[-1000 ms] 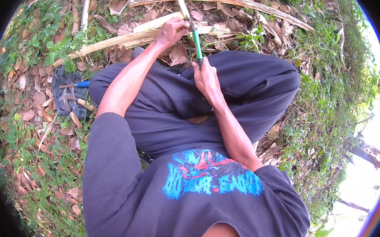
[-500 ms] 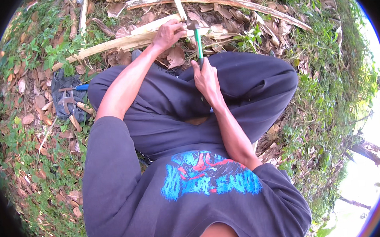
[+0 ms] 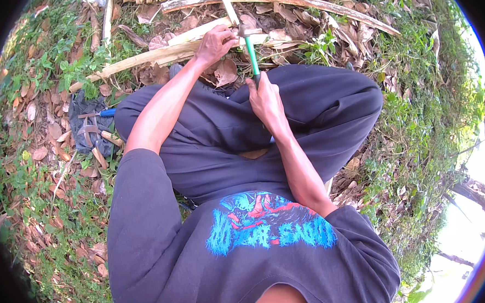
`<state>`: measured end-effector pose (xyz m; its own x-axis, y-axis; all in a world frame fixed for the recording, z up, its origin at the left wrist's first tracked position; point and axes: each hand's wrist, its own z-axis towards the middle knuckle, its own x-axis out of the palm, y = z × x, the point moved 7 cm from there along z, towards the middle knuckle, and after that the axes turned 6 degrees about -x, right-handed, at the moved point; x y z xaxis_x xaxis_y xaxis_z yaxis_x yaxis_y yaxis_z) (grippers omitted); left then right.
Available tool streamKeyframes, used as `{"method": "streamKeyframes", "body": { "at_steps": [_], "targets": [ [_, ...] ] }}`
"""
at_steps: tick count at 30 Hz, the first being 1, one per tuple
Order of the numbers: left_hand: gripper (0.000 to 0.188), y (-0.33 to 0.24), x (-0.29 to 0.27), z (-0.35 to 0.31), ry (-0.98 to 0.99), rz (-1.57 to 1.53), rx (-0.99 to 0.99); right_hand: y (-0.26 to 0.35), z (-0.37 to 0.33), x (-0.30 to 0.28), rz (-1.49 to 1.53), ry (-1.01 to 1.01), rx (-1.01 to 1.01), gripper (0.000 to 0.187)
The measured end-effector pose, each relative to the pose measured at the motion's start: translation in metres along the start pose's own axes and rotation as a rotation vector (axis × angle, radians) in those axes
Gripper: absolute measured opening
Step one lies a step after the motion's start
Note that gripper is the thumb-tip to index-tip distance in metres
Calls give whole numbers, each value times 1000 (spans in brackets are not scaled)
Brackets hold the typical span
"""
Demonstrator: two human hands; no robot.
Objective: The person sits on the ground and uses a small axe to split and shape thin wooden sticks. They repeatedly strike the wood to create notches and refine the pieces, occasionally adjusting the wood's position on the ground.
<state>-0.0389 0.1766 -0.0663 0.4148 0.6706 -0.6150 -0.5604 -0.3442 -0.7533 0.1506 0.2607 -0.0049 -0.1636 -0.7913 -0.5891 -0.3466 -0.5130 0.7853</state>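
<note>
My right hand (image 3: 265, 98) is wrapped round the dark grip of a hammer (image 3: 251, 54) with a green shaft. The hammer's metal head is over the pale wooden strips, close to my left fingertips. My left hand (image 3: 215, 45) rests at the wood with its fingers pinched together; whatever they hold is too small to make out. Under it, a long pale wooden strip (image 3: 134, 66) lies crosswise in front of my crossed legs. Another narrow strip (image 3: 227, 6) runs away from me and meets the crosswise wood near the hammer head.
On the left, beside my knee, a dark cloth or bag (image 3: 81, 127) bears a blue-handled tool (image 3: 106, 112) and several wooden-handled tools. A long curved strip of wood (image 3: 306, 5) lies farther off. Dry leaves and green plants cover the ground around me.
The hammer head has swung slightly to the left, nearer my left fingertips. My left hand keeps its place on the wood, and my right hand keeps its hold on the grip.
</note>
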Motion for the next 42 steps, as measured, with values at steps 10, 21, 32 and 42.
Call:
{"method": "streamKeyframes", "body": {
  "at_steps": [10,21,32,42],
  "targets": [
    [14,-5,-2,-1,-1,26,2,2,-16,0,84,-119,98,27],
    [13,0,-1,-1,0,4,-17,-6,-4,7,59,-23,69,30],
    [47,25,-31,-26,233,434,-14,-26,-12,2,249,0,177,31],
    [45,39,-30,-25,153,479,-6,-28,-10,4,387,21,224,26]
  ]
}}
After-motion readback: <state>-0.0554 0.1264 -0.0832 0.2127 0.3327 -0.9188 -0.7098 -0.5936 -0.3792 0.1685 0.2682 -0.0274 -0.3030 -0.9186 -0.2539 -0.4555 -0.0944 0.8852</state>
